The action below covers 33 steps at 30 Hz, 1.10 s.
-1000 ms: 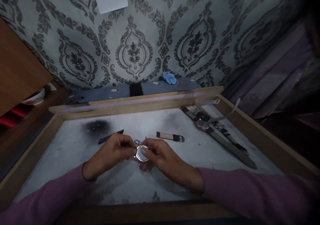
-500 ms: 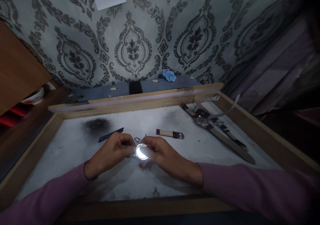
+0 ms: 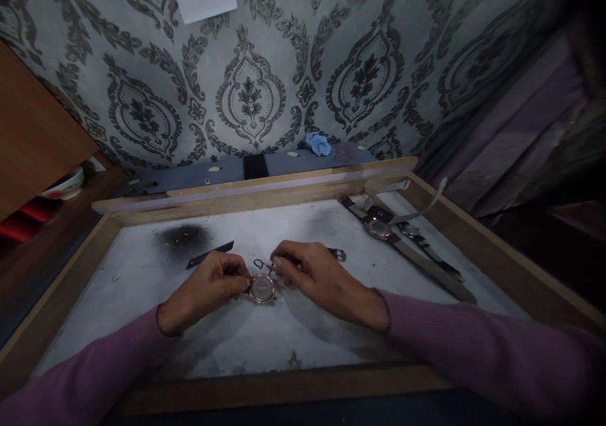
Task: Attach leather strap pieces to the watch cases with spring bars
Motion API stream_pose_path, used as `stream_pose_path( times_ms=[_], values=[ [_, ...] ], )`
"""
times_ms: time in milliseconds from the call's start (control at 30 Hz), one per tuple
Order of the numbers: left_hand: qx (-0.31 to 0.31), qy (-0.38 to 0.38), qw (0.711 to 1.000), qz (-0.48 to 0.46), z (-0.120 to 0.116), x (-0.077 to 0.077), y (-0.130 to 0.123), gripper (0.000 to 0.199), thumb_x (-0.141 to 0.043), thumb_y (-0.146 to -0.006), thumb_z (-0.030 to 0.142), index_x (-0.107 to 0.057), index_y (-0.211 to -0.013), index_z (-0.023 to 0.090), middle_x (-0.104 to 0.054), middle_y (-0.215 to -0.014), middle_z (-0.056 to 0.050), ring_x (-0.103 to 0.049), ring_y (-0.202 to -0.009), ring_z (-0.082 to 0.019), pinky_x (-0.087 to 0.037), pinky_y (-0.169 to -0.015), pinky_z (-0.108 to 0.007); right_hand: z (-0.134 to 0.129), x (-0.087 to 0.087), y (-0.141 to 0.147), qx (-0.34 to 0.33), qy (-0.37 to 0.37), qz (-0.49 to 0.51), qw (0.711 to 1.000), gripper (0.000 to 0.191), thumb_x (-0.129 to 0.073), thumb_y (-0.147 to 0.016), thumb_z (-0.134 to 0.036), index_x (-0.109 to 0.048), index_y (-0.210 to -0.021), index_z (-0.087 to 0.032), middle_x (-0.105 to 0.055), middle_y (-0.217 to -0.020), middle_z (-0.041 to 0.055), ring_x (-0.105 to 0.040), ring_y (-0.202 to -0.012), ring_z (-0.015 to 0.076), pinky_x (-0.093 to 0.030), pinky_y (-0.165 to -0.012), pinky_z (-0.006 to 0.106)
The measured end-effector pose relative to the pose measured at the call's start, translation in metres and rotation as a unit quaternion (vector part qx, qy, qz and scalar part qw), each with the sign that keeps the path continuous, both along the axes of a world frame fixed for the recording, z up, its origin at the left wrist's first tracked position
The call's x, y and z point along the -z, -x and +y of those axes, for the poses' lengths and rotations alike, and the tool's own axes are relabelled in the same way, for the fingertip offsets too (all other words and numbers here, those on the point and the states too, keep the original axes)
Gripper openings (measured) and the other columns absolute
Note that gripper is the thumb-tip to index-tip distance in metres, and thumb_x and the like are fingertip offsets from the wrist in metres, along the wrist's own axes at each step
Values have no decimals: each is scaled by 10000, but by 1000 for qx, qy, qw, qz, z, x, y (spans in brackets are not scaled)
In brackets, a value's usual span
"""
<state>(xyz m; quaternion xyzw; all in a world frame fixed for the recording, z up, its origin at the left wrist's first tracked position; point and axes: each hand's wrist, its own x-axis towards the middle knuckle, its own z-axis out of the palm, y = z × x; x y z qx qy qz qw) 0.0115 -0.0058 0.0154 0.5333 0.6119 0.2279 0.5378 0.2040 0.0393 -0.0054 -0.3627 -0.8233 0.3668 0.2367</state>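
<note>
My left hand (image 3: pixel 215 286) pinches the edge of a round watch case (image 3: pixel 262 288), which has no strap on it and is held just above the white surface. Close by on the right, my right hand (image 3: pixel 315 271) has its thumb and fingers drawn together beside a small thin dark piece (image 3: pixel 271 267); whether it grips that piece is unclear. A small black ring (image 3: pixel 258 264) lies just beyond the watch case. Behind my right hand, a brown strap piece shows only its buckle end (image 3: pixel 338 254). Beyond my left hand rests a flat dark strip (image 3: pixel 208 255).
A wooden rim (image 3: pixel 265 200) surrounds the white work surface (image 3: pixel 246 344). Several watches with straps, among them a brown one (image 3: pixel 379 228), lie at the right. A blue crumpled cloth (image 3: pixel 318 144) sits behind the rim. An orange-brown cabinet (image 3: pixel 42 129) stands at the left.
My right hand has come off the watch case and moved slightly up and right, now covering most of the brown strap piece. The bright glare on the watch case is gone.
</note>
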Motion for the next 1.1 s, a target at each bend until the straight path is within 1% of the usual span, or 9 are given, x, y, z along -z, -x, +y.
stream_pose_path(
  times_ms=[133,300,433,500,600,800,867,933,1100],
  values=[
    [-1,12,1000,-4,-1,3,3,118,-579,-653,260,-547,-588,168,-407,-441,79,-275,-395,-63,-189,-423,-215,19,-7,-15,28,-82,-63,994,158,-481,-863,-133,-639,-868,-142,-630,-676,21,-517,-564,117,-345,-559,238],
    [-10,29,999,17,-1,5,3,139,-572,-632,286,-522,-570,172,-394,-415,85,-254,-376,-58,-164,-416,-223,32,-6,-27,-16,-115,-141,983,128,-533,-828,-93,-652,-843,-137,-649,-774,49,-556,-685,141,-368,-635,249],
    [-7,29,1000,1,-1,4,3,139,-577,-619,289,-527,-570,170,-415,-432,80,-251,-381,-55,-162,-422,-230,24,-1,-21,-78,-129,-169,974,90,-541,-864,-132,-631,-868,-133,-629,-847,60,-543,-705,139,-362,-644,254],
    [-3,28,1000,-11,-2,4,4,135,-578,-616,281,-521,-560,173,-400,-429,84,-249,-383,-56,-168,-425,-231,18,-2,-14,-88,-132,-193,968,89,-547,-883,-180,-616,-849,-135,-617,-851,62,-535,-692,142,-346,-618,258],
    [0,26,1000,-13,-2,6,5,125,-571,-623,272,-525,-561,173,-391,-428,82,-261,-388,-62,-171,-423,-231,11,-6,-2,-91,-143,-231,958,93,-540,-900,-215,-595,-871,-147,-615,-893,66,-551,-703,158,-334,-586,267],
    [1,24,1000,1,-1,7,6,102,-565,-627,251,-541,-571,169,-418,-439,77,-269,-381,-62,-181,-410,-221,7,-8,9,-81,-166,-323,928,103,-474,-909,-138,-573,-882,-147,-645,-944,103,-589,-707,183,-339,-562,280],
    [5,25,1000,-3,0,9,7,105,-570,-634,250,-547,-574,167,-426,-440,74,-280,-379,-62,-189,-405,-217,6,-7,7,-81,-167,-318,930,106,-458,-917,-146,-560,-891,-138,-648,-934,113,-585,-708,190,-340,-566,284],
    [8,26,1000,-12,0,11,9,103,-574,-642,244,-557,-581,163,-432,-445,73,-284,-378,-61,-189,-400,-216,3,-7,4,-83,-149,-282,944,105,-443,-926,-158,-544,-908,-133,-649,-891,104,-574,-706,187,-341,-578,283],
    [8,26,999,-23,0,13,10,95,-586,-659,225,-577,-592,159,-432,-449,74,-294,-388,-59,-193,-400,-206,-8,-10,3,-106,-19,-111,988,72,-483,-878,-139,-541,-916,-162,-604,-723,7,-520,-628,130,-341,-565,237]
  ],
)
